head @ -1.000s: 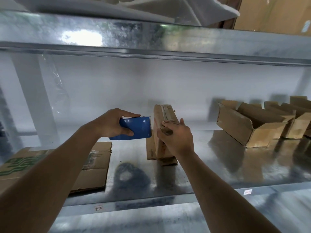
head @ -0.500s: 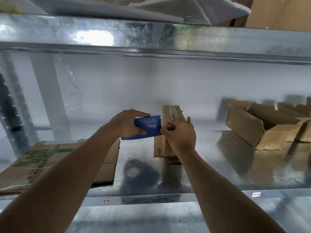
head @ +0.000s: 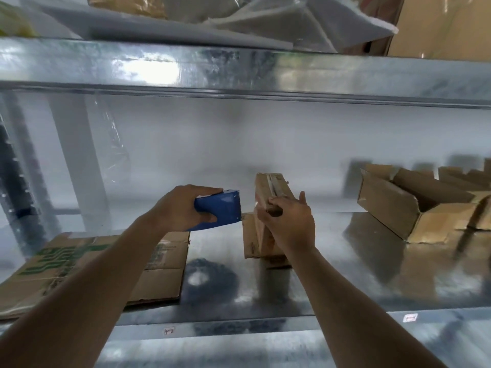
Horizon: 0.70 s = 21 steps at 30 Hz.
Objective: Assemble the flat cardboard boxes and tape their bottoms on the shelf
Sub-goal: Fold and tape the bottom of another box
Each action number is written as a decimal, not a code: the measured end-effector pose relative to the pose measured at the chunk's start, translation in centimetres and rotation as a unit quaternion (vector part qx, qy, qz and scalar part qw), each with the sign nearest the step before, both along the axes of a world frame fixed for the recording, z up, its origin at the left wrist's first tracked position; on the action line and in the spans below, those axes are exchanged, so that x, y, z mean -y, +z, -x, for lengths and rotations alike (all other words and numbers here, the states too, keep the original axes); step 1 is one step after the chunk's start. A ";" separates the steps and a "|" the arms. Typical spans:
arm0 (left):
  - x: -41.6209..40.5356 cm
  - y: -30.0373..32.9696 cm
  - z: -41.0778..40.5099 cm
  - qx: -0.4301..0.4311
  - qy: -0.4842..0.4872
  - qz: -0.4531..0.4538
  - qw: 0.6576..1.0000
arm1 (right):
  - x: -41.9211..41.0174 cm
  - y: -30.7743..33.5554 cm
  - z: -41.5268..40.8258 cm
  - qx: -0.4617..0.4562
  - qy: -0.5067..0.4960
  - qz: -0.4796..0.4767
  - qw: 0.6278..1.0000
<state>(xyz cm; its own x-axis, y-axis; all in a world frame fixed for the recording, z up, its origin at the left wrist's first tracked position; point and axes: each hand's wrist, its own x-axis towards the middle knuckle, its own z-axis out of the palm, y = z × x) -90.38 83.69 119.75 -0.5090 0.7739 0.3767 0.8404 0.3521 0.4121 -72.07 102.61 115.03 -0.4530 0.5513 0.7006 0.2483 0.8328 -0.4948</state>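
Two hands at work on the middle tier of a galvanized metal shelf (head: 345,282). The small cardboard box (head: 261,224) stands there upside down, taped bottom seam facing up. The right hand (head: 288,221) has its fingers curled over the box's near top edge, pressing the tape end down. The left hand (head: 183,207) is wrapped around a blue tape dispenser (head: 219,209), held just beside the box with a gap between them, toothed blade pointing at it.

Step looks like the end of taping this bottom: strip laid, dispenser pulled clear. Next move likely calls for smoothing the tape end down the side, then flipping the box and setting it with the finished boxes (head: 414,208) at right. Flat cardboard (head: 156,264) lies at left, not yet assembled.

Against half a second ago: the dispenser was against the box's top edge and has now come away to the left. The right hand's grip is unchanged. The box has not moved.
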 end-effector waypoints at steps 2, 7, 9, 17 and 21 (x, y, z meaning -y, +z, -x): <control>-0.6 0.3 -0.2 -0.010 0.014 0.000 1.000 | 0.1 -0.1 0.1 -0.018 -0.004 0.001 1.000; -2.1 0.5 -2.2 -0.061 0.070 0.049 0.995 | 0.7 0.2 0.5 -0.023 -0.040 0.039 0.998; -2.6 0.3 -3.3 -0.080 0.084 0.063 0.991 | 0.7 0.3 1.1 -0.006 -0.064 0.047 0.997; -5.7 -0.3 -8.5 -0.175 0.210 0.111 0.956 | 1.1 -0.8 3.5 -0.002 -0.107 -0.045 0.993; -7.5 -1.1 -9.7 -0.177 0.245 0.121 0.946 | 1.5 -1.1 4.4 0.024 -0.115 -0.101 0.988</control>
<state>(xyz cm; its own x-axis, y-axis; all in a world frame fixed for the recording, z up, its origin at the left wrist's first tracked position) -80.67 91.16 118.61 -0.7033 0.5637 0.4332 0.6228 0.7823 -0.0068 -76.46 101.13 113.90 -0.3672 0.4943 0.7879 0.4618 0.8322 -0.3068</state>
